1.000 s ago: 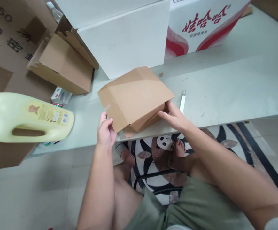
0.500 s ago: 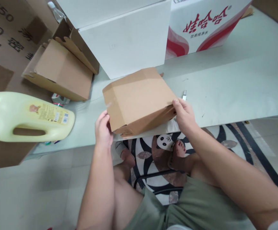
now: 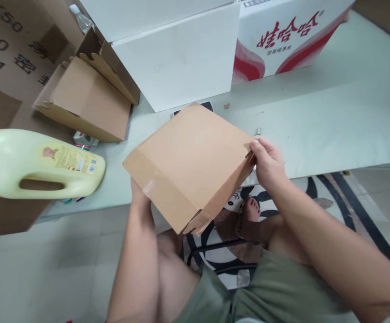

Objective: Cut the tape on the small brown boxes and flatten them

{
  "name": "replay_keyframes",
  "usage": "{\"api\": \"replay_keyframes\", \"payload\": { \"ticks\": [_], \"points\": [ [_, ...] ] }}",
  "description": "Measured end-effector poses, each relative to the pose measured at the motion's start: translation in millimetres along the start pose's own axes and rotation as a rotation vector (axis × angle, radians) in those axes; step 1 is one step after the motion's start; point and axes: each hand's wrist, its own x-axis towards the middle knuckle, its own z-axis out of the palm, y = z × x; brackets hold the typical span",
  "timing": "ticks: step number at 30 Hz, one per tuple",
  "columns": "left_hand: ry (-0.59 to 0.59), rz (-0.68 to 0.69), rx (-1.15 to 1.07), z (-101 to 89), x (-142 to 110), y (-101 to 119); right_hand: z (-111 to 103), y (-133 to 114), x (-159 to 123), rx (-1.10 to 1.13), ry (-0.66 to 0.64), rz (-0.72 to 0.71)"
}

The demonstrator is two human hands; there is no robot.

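A small brown cardboard box is lifted off the pale table and tilted toward me, its broad face up. My right hand is closed on the box's right edge. My left hand is almost wholly hidden under the box's left side, only the wrist showing; it appears to support the box from beneath. A strip of clear tape runs along the box's near-left edge.
A pale yellow jug lies on its side at the left. An open brown carton sits behind it, next to a large white box and a red-and-white printed carton. A dark flat thing peeks out behind the held box.
The box has been raised from the table edge and turned toward me, its near corner now hanging over my lap. My left hand went from the box's side to underneath it.
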Motion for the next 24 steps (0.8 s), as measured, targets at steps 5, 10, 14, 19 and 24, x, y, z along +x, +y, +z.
{"api": "replay_keyframes", "payload": {
  "ticks": [5, 10, 14, 19, 24],
  "points": [
    [0.018, -0.030, -0.114, 5.3, 3.5, 18.6, -0.1, -4.6, 4.3, -0.199, 0.079, -0.022],
    [0.049, -0.094, -0.241, 8.1, 4.5, 27.5, -4.2, 2.4, 7.6, -0.343, 0.082, -0.083],
    [0.079, -0.099, -0.241, 13.7, 5.3, 28.6, -5.7, 19.1, 11.4, -0.257, 0.034, 0.023],
    [0.058, -0.119, -0.245, 23.1, 5.6, 24.3, 0.9, 20.0, 7.3, -0.116, 0.059, 0.205],
    [0.060, -0.108, -0.292, 27.6, 5.7, 23.8, 10.3, 0.0, -9.5, 0.212, -0.259, 0.450]
  ]
}}
